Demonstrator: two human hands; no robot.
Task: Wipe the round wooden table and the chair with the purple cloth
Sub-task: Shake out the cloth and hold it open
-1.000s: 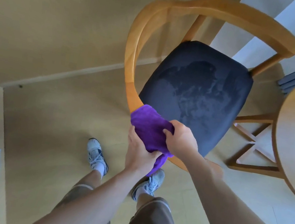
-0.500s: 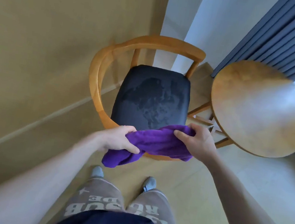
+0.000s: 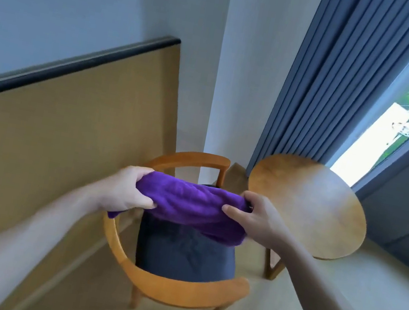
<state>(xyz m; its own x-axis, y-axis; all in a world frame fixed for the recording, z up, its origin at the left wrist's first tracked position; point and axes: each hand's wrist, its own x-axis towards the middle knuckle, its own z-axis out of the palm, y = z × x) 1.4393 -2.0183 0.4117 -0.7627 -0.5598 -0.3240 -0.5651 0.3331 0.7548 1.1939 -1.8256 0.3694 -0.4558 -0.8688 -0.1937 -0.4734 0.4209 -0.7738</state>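
Head camera looked down at the purple cloth (image 3: 190, 208), which was bunched up and stretched between two hands in the air. It hung above the chair (image 3: 168, 289), over the back part of the dark seat (image 3: 184, 256), and did not touch the seat or the wood. The left hand (image 3: 127, 190) was closed around the left end of the cloth. The right hand (image 3: 252, 219) was closed around the right end, with the thumb on the near side. No wiping was going on at this moment, since the cloth was off every surface.

The chair stood just below the hands, with its curved wooden rail going round the seat. The seat looked dark and a bit wrinkled. I could not tell from this view if it was clean or wet.

The round tabletop (image 3: 309, 204) stood just to the right of the chair, near the curtain (image 3: 328, 81) and the window (image 3: 408, 108). It was bare and a little shiny, but I could not tell if it had been wiped.

My guess was that the person was fixing or folding the cloth between wipes. How much of the job was left could not be read from here.
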